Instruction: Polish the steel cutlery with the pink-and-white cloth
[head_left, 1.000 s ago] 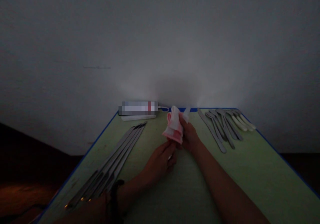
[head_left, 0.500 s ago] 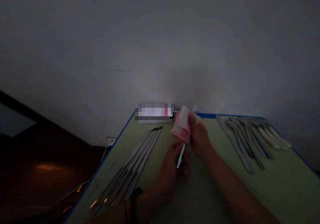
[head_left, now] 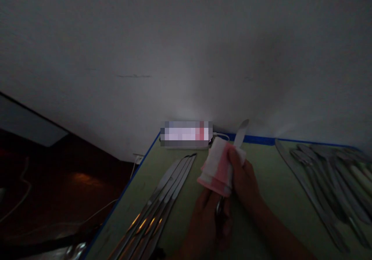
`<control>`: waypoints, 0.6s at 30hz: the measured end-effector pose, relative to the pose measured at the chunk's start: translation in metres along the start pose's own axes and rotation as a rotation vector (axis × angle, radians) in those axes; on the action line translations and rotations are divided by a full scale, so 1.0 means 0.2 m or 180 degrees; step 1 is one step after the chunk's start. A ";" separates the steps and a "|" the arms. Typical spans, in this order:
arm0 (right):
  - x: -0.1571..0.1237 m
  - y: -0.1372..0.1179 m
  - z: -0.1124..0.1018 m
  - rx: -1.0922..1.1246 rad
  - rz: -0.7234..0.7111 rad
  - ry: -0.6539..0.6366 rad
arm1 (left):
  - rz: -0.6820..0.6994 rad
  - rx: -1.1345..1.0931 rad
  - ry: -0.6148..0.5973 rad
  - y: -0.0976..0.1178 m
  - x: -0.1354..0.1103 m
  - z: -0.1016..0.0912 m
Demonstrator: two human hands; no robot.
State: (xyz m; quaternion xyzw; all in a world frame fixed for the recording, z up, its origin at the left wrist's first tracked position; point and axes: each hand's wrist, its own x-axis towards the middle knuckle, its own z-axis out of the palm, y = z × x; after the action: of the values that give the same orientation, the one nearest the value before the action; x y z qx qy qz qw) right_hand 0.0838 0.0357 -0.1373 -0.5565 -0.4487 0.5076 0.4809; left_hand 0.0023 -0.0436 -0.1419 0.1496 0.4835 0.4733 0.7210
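A table knife [head_left: 241, 133] slants up over the table, its rounded blade tip showing beyond a folded pink and white cloth [head_left: 216, 163]. My left hand [head_left: 210, 215] is closed around the knife's handle. My right hand [head_left: 244, 174] grips the cloth, which wraps the middle of the knife and hides it. To the left, several table knives [head_left: 162, 198] lie side by side with their blades pointing away from me.
On the right lie a single knife [head_left: 308, 190], several spoons and forks [head_left: 328, 178], and pale-handled cutlery [head_left: 362, 176]. A blurred-out white device [head_left: 186, 134] with a cable stands at the back, against the wall [head_left: 186, 58]. Blue tape edges the green table [head_left: 180, 221].
The cloth has moved down the knife toward the handle, so the blade tip now shows above it. My view has come closer and shifted, bringing the cutlery nearer.
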 end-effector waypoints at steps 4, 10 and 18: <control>0.04 0.01 -0.03 0.0108 0.0340 0.0257 | 0.0012 -0.0094 -0.0111 0.00 0.00 0.00; 0.06 0.04 -0.06 0.0426 0.0277 0.0446 | -0.0017 0.0123 -0.0397 -0.01 -0.04 0.00; -0.01 0.04 -0.03 -0.0097 -0.0503 -0.0219 | 0.0008 0.0506 -0.0142 -0.04 -0.04 0.00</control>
State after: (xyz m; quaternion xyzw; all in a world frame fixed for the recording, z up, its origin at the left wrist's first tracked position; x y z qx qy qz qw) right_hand 0.0901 0.0329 -0.1445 -0.5088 -0.5152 0.4800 0.4953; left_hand 0.0059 -0.0538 -0.1421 0.2175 0.5031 0.4309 0.7169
